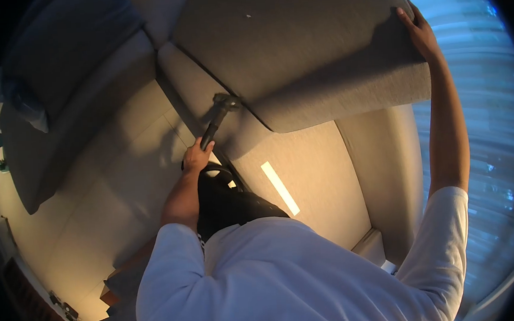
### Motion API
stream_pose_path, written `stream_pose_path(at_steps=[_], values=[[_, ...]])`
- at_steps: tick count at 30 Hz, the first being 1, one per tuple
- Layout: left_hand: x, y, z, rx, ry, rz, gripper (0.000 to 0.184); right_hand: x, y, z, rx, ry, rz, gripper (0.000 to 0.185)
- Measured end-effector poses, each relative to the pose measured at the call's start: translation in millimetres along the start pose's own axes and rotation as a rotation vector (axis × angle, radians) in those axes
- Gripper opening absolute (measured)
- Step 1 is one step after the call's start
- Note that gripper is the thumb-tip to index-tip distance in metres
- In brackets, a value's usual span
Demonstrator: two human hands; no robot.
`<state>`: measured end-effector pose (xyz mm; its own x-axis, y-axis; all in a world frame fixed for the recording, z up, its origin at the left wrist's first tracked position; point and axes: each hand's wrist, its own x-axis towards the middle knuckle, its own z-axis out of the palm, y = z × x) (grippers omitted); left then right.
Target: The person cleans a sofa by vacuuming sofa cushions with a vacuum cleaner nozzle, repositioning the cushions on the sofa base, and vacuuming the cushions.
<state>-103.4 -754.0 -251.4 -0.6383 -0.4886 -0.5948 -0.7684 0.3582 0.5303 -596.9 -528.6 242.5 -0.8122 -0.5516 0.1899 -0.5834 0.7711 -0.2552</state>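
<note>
My left hand (197, 157) is closed round the dark wand of a vacuum cleaner attachment (211, 129). Its brush-like head (226, 101) touches the sofa's front edge, by the seam under a raised cushion. A black hose loop (222, 172) shows just below that hand. At the upper right, my right hand (421, 32) grips the far corner of the large grey sofa cushion (320, 43), with the thumb on its face and the other fingers mostly hidden behind. The cushion is tilted up off the sofa base (323, 168).
A bright pale strip (280, 189) shows on the sofa base, beside an armrest (389, 169). Light floor tiles (120, 170) lie to the left, with another grey sofa section (80, 101) beyond. Sheer curtains (474, 115) hang on the right. A small tear-like pale spot (248, 16) marks the cushion.
</note>
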Motion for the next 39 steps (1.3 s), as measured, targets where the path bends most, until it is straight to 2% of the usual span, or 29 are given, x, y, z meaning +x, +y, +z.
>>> stream_pose_path(at_steps=[2,4,7,9,12,14,15,17,18,20,22,24,26,27,29,30,32,34,36,37,39], values=[[-2.9,-4.6,-6.0,-0.067,-0.003,-0.017,0.065,0.2,5.8,2.8,-0.018,0.014,-0.008,0.084],[-5.6,4.8,-10.1,-0.148,0.093,0.024,0.064,0.1,7.5,1.6,-0.04,0.024,-0.011,0.083],[13.1,25.6,-11.7,-0.148,0.07,-0.022,0.064,5.4,6.8,6.8,0.018,-0.002,-0.03,0.081],[17.3,13.6,0.1,-0.162,0.035,0.003,0.064,4.2,6.7,4.8,-0.061,0.032,-0.03,0.081],[3.3,-9.6,4.3,-0.054,-0.045,0.056,0.064,2.2,-6.9,2.3,-0.132,0.011,-0.013,0.094],[-14.7,4.0,3.2,-0.147,0.067,0.094,0.061,-1.5,-14.7,6.1,-0.238,0.019,-0.008,0.094],[-20.9,19.3,-7.6,-0.129,0.069,0.112,0.061,-1.7,-24.8,8.9,-0.279,-0.011,0.021,0.092],[-42.7,57.1,-30.9,-0.338,0.238,0.099,0.056,2.3,-33.3,31.9,-0.302,0.023,0.058,0.089],[-55.6,76.0,-45.0,-0.326,0.243,0.11,0.056,0.2,-32.6,38.3,-0.324,0.041,0.078,0.087],[-81.1,120.9,-78.7,-0.53,0.329,0.414,0.051,-10.9,-24.5,48.0,-0.224,0.101,0.04,0.084],[-113.3,179.4,-113.1,-0.577,0.405,0.622,0.047,-22.7,-26.7,40.5,-0.117,0.156,-0.012,0.08],[-126.1,226.1,-132.8,-0.605,0.469,0.791,0.046,-33.0,-31.6,30.6,-0.056,0.036,-0.098,0.071],[-141.0,274.1,-151.8,-0.637,0.365,0.776,0.047,-32.1,-24.6,27.9,0.001,-0.021,-0.087,0.068],[-136.4,287.8,-150.5,-0.634,0.367,0.782,0.047,-27.8,-19.0,26.1,0.044,-0.08,-0.08,0.065],[-130.9,309.7,-149.4,-0.583,0.382,0.863,0.047,-9.7,-5.5,28.7,0.093,-0.062,-0.054,0.063],[-126.4,311.9,-147.0,-0.579,0.384,0.873,0.047,-6.3,-4.4,27.2,0.142,-0.055,-0.028,0.061],[-110.2,307.9,-140.5,-0.581,0.241,0.722,0.045,-3.1,-8.0,23.6,0.226,-0.116,0.0,0.062],[-90.5,270.9,-133.8,-0.594,0.206,0.639,0.044,-3.1,-18.9,26.6,0.308,-0.176,0.021,0.062],[-62.8,205.3,-117.0,-0.522,0.197,0.534,0.043,-9.8,-19.9,40.0,0.037,-0.052,0.057,0.064],[-58.9,177.9,-111.2,-0.494,0.161,0.452,0.041,-12.8,-20.7,42.6,0.024,-0.049,0.064,0.066],[-81.1,154.6,-110.3,-0.63,0.112,0.401,0.037,-19.2,-32.4,44.4,-0.032,-0.023,0.104,0.064]])
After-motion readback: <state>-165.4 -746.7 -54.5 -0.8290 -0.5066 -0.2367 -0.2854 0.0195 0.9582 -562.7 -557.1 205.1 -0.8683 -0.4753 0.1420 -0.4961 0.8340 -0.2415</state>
